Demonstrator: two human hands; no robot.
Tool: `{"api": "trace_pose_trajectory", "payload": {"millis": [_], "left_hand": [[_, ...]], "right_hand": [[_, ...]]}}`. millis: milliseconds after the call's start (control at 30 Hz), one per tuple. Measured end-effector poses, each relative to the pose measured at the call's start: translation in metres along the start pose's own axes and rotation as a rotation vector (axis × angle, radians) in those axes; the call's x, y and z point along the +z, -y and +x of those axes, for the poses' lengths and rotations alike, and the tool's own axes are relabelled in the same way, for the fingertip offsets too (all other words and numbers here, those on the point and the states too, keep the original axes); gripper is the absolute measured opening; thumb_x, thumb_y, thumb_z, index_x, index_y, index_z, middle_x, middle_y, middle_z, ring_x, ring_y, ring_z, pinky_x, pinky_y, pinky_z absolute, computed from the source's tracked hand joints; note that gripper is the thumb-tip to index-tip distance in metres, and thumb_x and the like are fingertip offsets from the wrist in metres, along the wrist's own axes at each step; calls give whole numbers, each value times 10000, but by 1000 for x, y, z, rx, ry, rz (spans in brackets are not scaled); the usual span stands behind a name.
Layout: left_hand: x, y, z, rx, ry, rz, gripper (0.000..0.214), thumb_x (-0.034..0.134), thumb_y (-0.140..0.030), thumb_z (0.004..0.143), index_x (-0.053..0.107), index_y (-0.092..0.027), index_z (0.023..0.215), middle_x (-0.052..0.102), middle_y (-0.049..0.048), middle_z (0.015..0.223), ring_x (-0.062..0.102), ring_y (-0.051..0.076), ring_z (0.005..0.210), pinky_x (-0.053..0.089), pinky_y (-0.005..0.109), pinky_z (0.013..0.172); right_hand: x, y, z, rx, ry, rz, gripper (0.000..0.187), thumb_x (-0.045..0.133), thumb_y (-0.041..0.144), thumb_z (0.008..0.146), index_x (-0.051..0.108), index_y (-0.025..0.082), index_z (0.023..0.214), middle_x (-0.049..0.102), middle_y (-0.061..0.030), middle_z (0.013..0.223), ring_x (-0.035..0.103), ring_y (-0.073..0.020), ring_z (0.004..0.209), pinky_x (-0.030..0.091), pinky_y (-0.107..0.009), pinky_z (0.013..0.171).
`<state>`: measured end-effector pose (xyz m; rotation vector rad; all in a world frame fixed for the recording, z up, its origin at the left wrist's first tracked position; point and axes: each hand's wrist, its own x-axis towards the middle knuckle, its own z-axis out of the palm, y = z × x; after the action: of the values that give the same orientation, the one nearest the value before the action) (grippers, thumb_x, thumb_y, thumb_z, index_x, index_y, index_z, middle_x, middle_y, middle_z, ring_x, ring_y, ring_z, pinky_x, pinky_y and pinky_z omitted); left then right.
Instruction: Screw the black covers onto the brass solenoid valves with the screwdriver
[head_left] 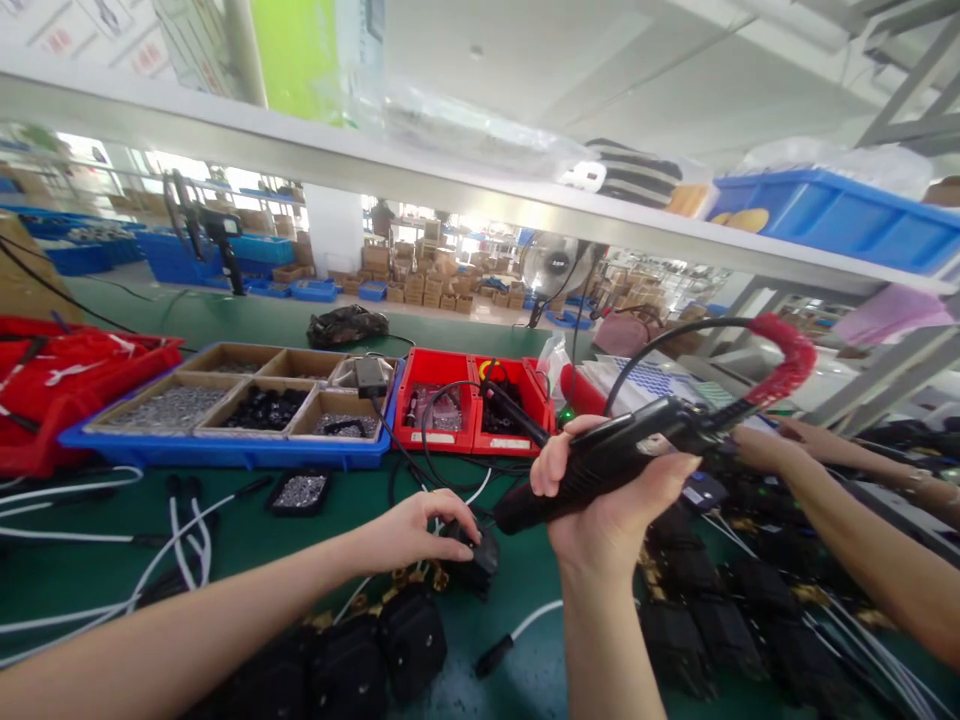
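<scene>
My right hand [607, 510] is closed around a black electric screwdriver [637, 450], which lies at a slant with its lower end toward the left. A cable wrapped in red [787, 360] loops from its upper end. My left hand [420, 530] grips a small black housing [476, 565] on the bench with bent fingers. The screwdriver's lower end is close to this housing; whether they touch I cannot tell. Nearer to me stand several similar black housings [412, 640] with brass fittings [420, 577]. A white cable with a black end [495, 657] lies to their right.
Behind my hands are a blue tray [262, 455] of screws and black parts and red bins [435, 440]. A small black dish [298, 492] holds metal bits. White cables [176, 545] lie at left. Another person's arms [832, 510] reach in from the right over black housings.
</scene>
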<state>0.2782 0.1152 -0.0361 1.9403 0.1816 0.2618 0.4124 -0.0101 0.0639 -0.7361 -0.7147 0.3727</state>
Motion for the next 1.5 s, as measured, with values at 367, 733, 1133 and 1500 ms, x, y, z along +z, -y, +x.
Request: {"api": "trace_pose_trajectory", "payload": {"millis": [367,733,1133,1500], "left_hand": [[2,9,-6,3,-50,-105,380,801,-535,735,746,-182,864,680,81,1090,623,233,1059,474,376,975],[3,13,-6,9,-66,-138,408,817,-559,708,755,-185,855,692,86,1072,621,246,1053,473,395,982],[3,14,-6,15,-74,-148,378,830,-520,708,757,-177,850,691,87,1071,629,239,1041,470,383,979],[2,19,-4,24,-70,-143,355,834,-510,705,769,-198,861,707,71,1058,630,232,1040,464,368,983]], "right_hand": [[2,-4,5,98,0,61,763,613,940,562,580,185,663,426,60,393,382,-95,299,316,-186,280],[7,-9,3,130,44,41,777,551,957,606,568,181,642,414,58,375,385,-94,285,315,-188,275],[8,-17,0,133,43,62,747,569,926,641,576,181,674,421,63,396,384,-93,296,326,-191,281],[9,-17,0,114,61,81,734,580,909,654,592,175,657,434,57,381,388,-93,285,326,-183,274]]}}
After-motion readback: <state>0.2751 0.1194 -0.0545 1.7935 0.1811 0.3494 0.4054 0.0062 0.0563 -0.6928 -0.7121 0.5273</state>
